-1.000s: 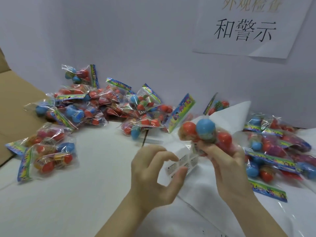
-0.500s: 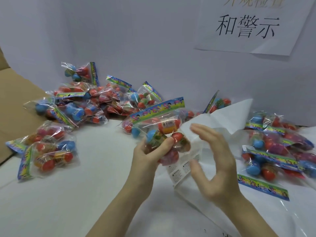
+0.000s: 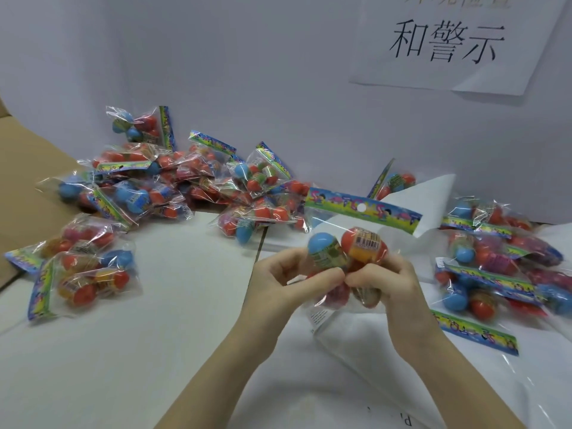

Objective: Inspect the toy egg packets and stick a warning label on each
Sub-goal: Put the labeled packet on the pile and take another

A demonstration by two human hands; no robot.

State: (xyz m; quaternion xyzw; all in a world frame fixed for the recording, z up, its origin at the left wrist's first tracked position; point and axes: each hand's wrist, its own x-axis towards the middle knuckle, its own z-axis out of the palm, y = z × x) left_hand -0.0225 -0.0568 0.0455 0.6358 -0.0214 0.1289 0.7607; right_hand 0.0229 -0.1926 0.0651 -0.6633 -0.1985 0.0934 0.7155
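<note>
I hold one clear toy egg packet (image 3: 346, 252) upright above the table, its colourful header strip (image 3: 362, 209) on top and blue and red eggs inside. My left hand (image 3: 278, 280) grips the packet's left side. My right hand (image 3: 387, 280) grips its right side, thumb against the eggs. A white printed patch (image 3: 315, 317) shows on the packet's lower left corner; whether it is a warning label I cannot tell.
A big heap of egg packets (image 3: 185, 181) lies at the back left, two more packets (image 3: 83, 267) at the left. Another pile (image 3: 501, 264) sits on a clear plastic bag at the right. A brown cardboard box edge (image 3: 18, 181) is far left. A paper sign (image 3: 448, 41) hangs on the wall.
The packet passed from my right hand to my left and turned header-up; my right hand, open half a second ago, now grips it too.
</note>
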